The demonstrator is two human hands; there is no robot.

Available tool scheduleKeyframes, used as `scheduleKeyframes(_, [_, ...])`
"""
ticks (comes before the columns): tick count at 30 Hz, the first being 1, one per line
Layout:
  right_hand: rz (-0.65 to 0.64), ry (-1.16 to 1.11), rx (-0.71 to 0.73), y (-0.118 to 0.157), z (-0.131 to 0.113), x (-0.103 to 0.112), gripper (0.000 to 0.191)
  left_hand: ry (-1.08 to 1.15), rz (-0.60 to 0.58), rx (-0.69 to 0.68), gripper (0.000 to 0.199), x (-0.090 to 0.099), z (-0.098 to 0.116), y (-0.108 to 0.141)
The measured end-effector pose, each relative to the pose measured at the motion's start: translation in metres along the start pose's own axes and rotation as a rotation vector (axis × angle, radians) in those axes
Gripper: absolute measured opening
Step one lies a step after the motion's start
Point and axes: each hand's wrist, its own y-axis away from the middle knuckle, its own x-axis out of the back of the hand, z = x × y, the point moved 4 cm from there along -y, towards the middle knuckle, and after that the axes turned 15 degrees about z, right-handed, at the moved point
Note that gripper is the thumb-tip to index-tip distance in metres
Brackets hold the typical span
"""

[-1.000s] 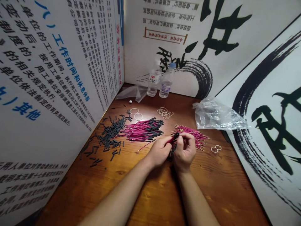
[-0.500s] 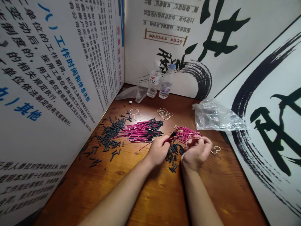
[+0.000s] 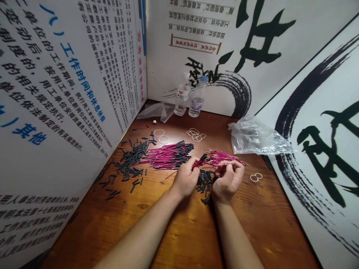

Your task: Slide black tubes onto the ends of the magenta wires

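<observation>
My left hand [image 3: 187,176] is closed round a small bundle of red wires [image 3: 199,161] with black sleeves on their ends. Its tips point up and right. My right hand [image 3: 229,180] pinches a thin red wire, its end reaching left toward the bundle. Just behind the right hand lies a pile of red wires with bare, gold-coloured ends [image 3: 221,157]. Short black sleeves [image 3: 205,181] are heaped between my hands. Left of them rests a larger pile of red wires with black-sleeved ends [image 3: 169,155].
More black sleeves [image 3: 130,160] are scattered at the left. Rubber bands [image 3: 196,135] lie behind the wires, others [image 3: 256,177] at right. Two water bottles [image 3: 197,101] and a clear plastic bag [image 3: 256,138] stand near the panels [image 3: 196,87] enclosing the wooden table [image 3: 185,231].
My right hand has moved left, closer to my left hand, bringing the pinched wire toward the bundle. The left hand has tilted slightly, and the bundle's tips are more spread in view.
</observation>
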Motion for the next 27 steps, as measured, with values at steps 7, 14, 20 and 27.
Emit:
scheduleKeyframes(7, [-0.123, -0.007, -0.075, 0.01, 0.0, -0.007, 0.01, 0.098, 0.059, 0.04, 0.02, 0.003, -0.004, -0.005])
scheduleKeyframes(14, [-0.36, 0.123, -0.041, 0.019, 0.006, -0.012, 0.009, 0.161, 0.032, 0.05, 0.019, -0.001, -0.008, -0.004])
scheduleKeyframes(20, [-0.352, 0.166, 0.007, 0.017, 0.01, -0.009, 0.011, 0.165, -0.022, 0.042, 0.02, -0.002, -0.003, -0.003])
scheduleKeyframes(27, [-0.289, 0.222, 0.04, 0.013, 0.009, -0.005, 0.016, -0.025, -0.087, -0.072, 0.024, -0.004, -0.002, 0.001])
